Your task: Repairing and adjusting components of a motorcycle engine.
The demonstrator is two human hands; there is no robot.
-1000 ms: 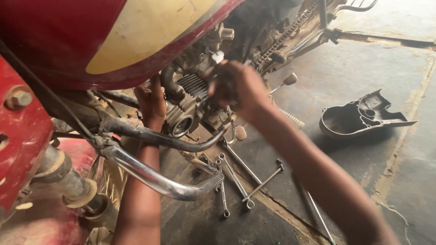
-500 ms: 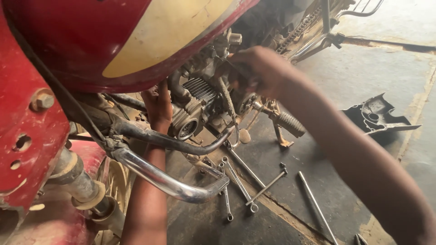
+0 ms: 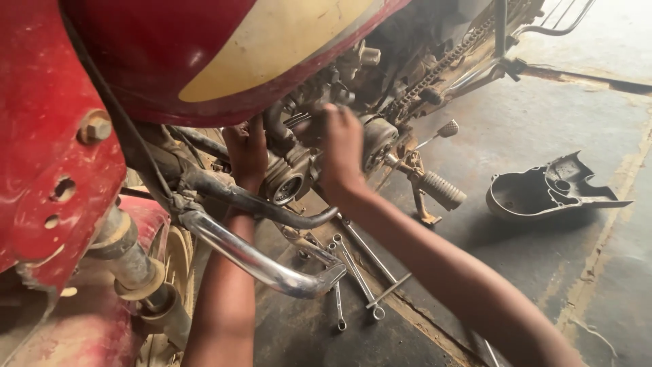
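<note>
A motorcycle with a red and cream fuel tank [image 3: 224, 61] fills the left and top of the view. Its grimy engine [image 3: 299, 170] sits below the tank. My left hand [image 3: 248, 153] reaches up behind the dark frame tube [image 3: 272, 207] and rests against the engine's left side, its fingertips hidden under the tank. My right hand [image 3: 341, 153] comes in from the lower right. Its fingers curl onto a dark part at the top of the engine, just left of the round side casing [image 3: 377, 139].
Several spanners [image 3: 360, 272] lie on the concrete floor under the engine. A removed engine cover [image 3: 543, 194] lies to the right. A chrome crash bar [image 3: 258, 261] crosses in front of my left forearm. A ribbed footpeg [image 3: 441, 190] and drive chain [image 3: 441, 64] sit beyond my right hand.
My right hand has come down and left onto the top of the engine. My left hand has stayed against the engine. The view has shifted slightly.
</note>
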